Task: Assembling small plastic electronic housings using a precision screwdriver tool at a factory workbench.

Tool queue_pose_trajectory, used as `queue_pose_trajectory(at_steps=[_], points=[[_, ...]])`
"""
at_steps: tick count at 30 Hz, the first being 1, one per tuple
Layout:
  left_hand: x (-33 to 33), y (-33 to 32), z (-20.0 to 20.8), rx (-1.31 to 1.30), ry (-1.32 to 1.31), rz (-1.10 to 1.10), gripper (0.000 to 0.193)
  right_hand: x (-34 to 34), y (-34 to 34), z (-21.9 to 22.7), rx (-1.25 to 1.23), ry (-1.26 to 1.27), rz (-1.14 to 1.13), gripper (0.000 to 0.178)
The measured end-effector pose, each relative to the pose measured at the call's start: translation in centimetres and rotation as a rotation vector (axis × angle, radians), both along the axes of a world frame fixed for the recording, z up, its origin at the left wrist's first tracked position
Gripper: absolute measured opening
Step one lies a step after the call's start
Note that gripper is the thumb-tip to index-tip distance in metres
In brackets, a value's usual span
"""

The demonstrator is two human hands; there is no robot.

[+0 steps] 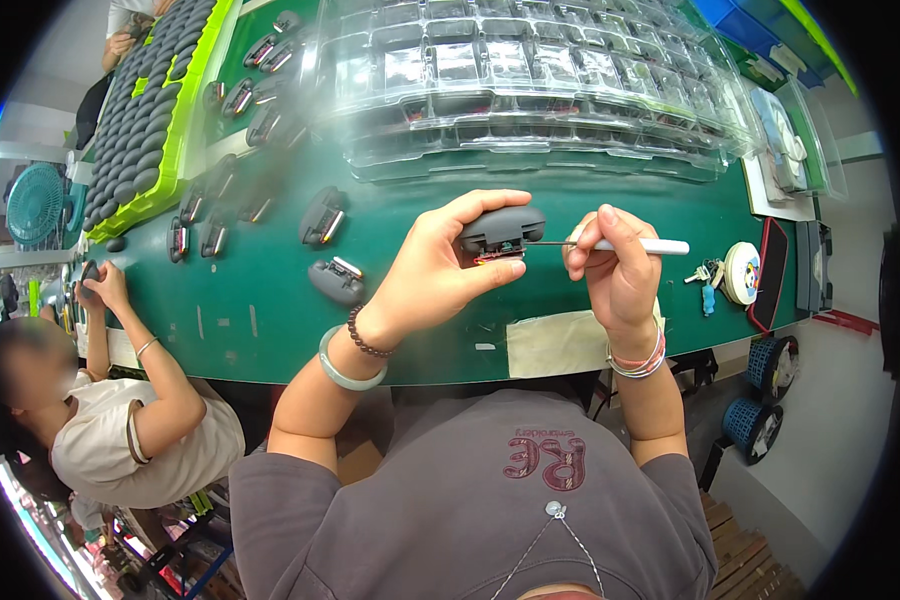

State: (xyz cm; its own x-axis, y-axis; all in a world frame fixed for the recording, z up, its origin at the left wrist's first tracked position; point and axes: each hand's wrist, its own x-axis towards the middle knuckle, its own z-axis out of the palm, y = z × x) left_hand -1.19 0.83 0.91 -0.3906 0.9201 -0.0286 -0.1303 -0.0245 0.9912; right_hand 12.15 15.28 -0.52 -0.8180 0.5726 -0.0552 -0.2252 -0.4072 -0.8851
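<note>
The left hand, in the head view, pinches a dark grey casing above the table, opening facing near, apparently so its wires stay reachable. The right hand pinches a white-handled tool, tip at the opening's right end, presumably for fine control. Loose casings lie left, likely for easy reach.

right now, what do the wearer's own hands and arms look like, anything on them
The left hand is ungloved, with a dark beaded bracelet and pale green bangle behind it. The right hand, also ungloved, has thin pinkish and whitish bands. Both sleeves are short and grey-brown.
</note>
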Motion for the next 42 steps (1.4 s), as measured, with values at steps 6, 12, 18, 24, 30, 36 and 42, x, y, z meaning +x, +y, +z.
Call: queue_pose_trajectory(at_steps=[6, 12, 18, 24, 30, 36, 42], points=[[0.12, -0.2, -0.26, 0.057, 0.088, -0.012, 0.048, 0.35, -0.16, 0.11, 0.099, 0.032, 0.02, 0.035], [0.0, -0.1, -0.3, 0.116, 0.242, 0.002, 0.046, 0.54, -0.17, 0.15, 0.223, 0.068, 0.03, 0.036], [0.0, -0.13, -0.21, 0.114, 0.252, -0.015, 0.046, 0.4, -0.49, 0.16, 0.198, 0.07, 0.044, 0.036], [0.19, -0.31, 0.23, 0.092, 0.152, -0.032, 0.047, 0.37, -0.29, -0.2, 0.115, 0.123, 0.076, 0.035], [-0.07, -0.43, 0.3, 0.056, 0.106, -0.051, 0.05, 0.42, -0.25, -0.23, 0.122, 0.133, 0.068, 0.035], [-0.22, -0.44, 0.2, 0.063, 0.068, -0.072, 0.05, 0.35, -0.14, -0.32, 0.087, 0.138, 0.087, 0.035], [-0.23, -0.36, 0.35, 0.056, 0.063, -0.069, 0.049, 0.25, -0.37, 0.11, 0.136, 0.109, 0.074, 0.037]])
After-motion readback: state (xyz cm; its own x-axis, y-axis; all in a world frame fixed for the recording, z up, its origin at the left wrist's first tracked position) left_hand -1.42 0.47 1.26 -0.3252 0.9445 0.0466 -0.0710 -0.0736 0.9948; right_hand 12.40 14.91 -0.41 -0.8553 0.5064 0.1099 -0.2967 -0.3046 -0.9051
